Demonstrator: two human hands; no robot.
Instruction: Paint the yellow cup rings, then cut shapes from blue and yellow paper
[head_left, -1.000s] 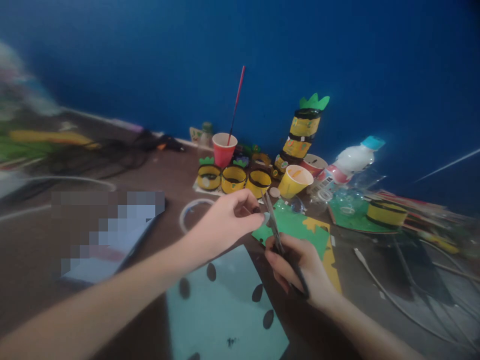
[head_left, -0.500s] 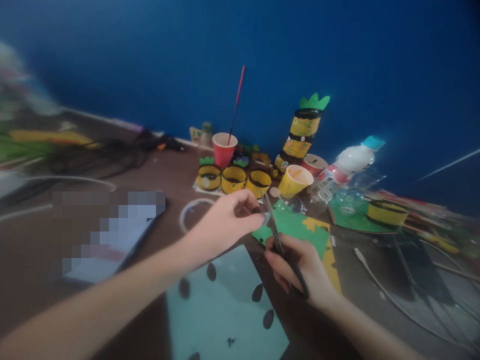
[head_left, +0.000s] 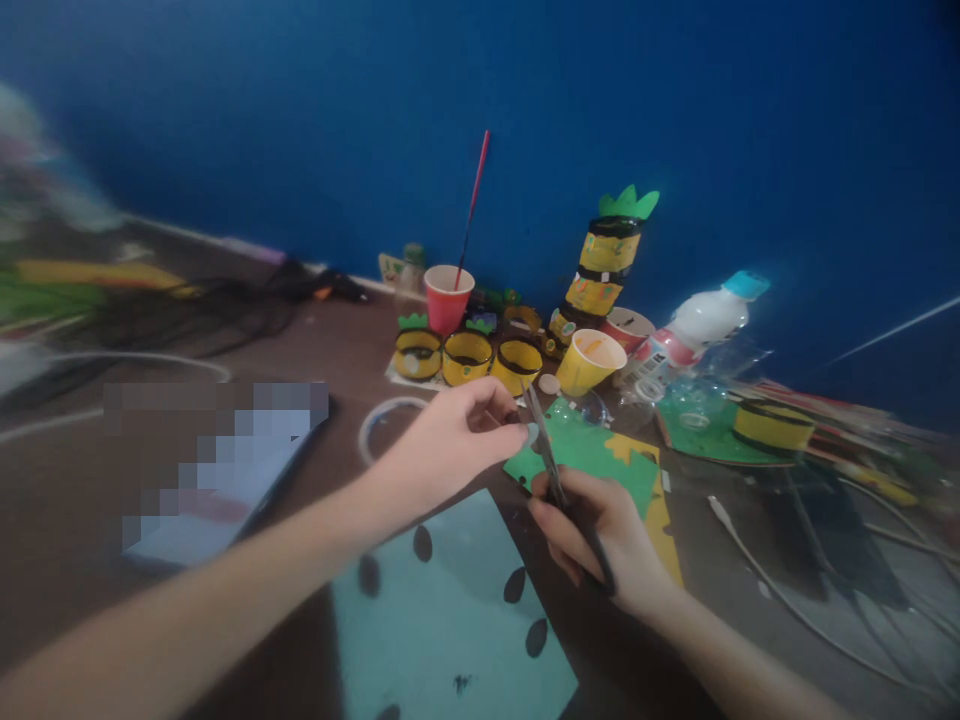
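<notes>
My right hand [head_left: 604, 535] is closed around the black handles of a pair of scissors [head_left: 553, 468], whose blades point up and away from me. Just left of the blades, my left hand [head_left: 465, 430] pinches a small dark piece [head_left: 514, 417] between thumb and fingertips; its shape is mostly hidden. Below both hands lies a pale blue sheet [head_left: 465, 600] with several black oval and teardrop shapes on it and a small black scribble. Beyond the scissors rests green paper [head_left: 592, 465] over a yellow sheet [head_left: 667, 540].
Three yellow-and-black rings [head_left: 466, 362] stand behind my left hand, beside a red cup [head_left: 448, 300] holding a thin stick. A striped tower [head_left: 604, 265] leans near a yellow cup [head_left: 591, 362] and a white bottle [head_left: 705, 322]. A phone [head_left: 225, 500] lies left; a white cable [head_left: 772, 590] runs right.
Almost nothing differs. Both hands, the scissors and the small dark piece stay in nearly the same place, with only a very slight shift.
</notes>
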